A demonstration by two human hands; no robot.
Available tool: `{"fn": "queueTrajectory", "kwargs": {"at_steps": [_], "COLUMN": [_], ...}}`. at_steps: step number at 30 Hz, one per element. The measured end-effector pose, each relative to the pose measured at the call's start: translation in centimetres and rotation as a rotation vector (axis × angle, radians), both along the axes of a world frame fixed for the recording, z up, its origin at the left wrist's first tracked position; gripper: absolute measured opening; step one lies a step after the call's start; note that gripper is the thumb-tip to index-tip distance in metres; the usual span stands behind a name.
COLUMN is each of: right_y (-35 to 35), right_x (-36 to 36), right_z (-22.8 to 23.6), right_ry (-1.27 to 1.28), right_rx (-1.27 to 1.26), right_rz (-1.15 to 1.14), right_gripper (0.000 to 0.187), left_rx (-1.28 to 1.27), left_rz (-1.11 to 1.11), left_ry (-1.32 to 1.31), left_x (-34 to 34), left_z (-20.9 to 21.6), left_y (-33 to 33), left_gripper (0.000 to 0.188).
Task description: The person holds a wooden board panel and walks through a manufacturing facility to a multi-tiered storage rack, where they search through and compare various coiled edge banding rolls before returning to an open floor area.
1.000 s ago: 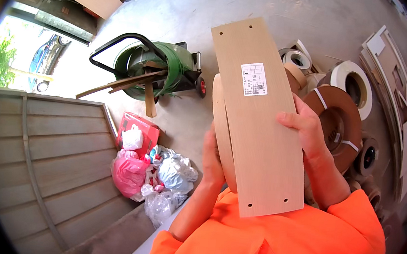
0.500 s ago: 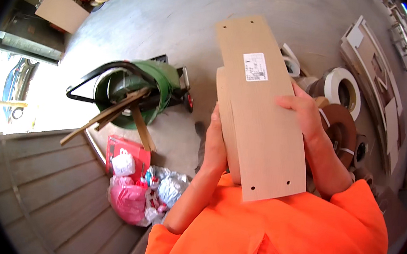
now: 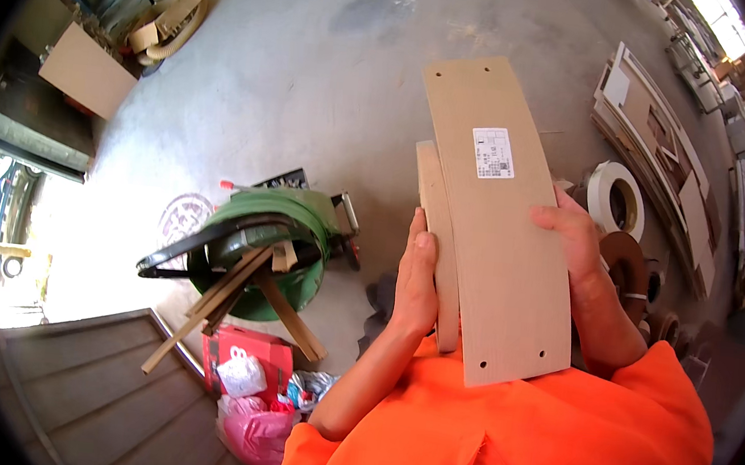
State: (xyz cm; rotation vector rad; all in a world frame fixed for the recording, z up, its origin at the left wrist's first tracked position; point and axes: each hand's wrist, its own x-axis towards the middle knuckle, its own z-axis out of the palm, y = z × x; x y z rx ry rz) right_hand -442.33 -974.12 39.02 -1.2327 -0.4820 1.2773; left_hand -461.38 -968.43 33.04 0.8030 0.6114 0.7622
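A long light wood-grain board (image 3: 510, 246) with a white label and two drilled holes at each end is held up in front of my orange shirt. Beside its left edge, partly behind it, stands a shorter board (image 3: 436, 248) of similar colour. My left hand (image 3: 417, 277) is pressed along the shorter board's outer side, fingers pointing up and closed against it. On the other side, my right hand (image 3: 574, 238) grips the long board's right edge with the thumb across its face; its other fingers are mostly hidden behind.
To the left a green wheeled bin (image 3: 306, 271) holds wood offcuts (image 3: 223, 290) that jut out. A red box (image 3: 266, 357) and pink bag (image 3: 256, 436) lie below it. Rolls of edge banding (image 3: 616, 202) and leaning panels (image 3: 658, 152) are at the right. A ribbed dark panel (image 3: 97, 394) is lower left.
Both boards and my hands sit slightly farther right and lower in view, and the boards fan apart more at the top. The view has shifted, so the bin appears lower and farther right.
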Motion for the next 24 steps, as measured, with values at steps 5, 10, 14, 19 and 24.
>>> {"fn": "queueTrajectory", "kwargs": {"at_steps": [5,10,14,19,24], "right_y": [3.5,8.3,14.4,23.8,33.2], "right_x": [0.9,4.5,8.5,13.7,22.0], "right_z": [-0.8,-3.0,-3.5,-3.7,-3.2], "right_ry": [0.218,0.403,0.267,0.252,0.147], "right_rx": [0.189,0.302,0.221,0.212,0.129], "right_rz": [0.024,0.026,-0.039,-0.083,-0.173], "right_gripper": [0.051,0.055,0.054,0.043,0.031], "left_rx": [0.284,0.583,0.738,0.873,0.877], "left_rz": [0.066,0.155,0.21,0.279,0.322], "left_ry": [0.101,0.42,0.59,0.634,0.484], "left_x": [0.0,2.3,5.2,10.5,15.2], "left_z": [2.7,4.7,6.3,6.7,6.7], "left_y": [3.8,9.4,15.9,25.6,36.7], "left_gripper": [0.073,0.082,0.086,0.087,0.085]}}
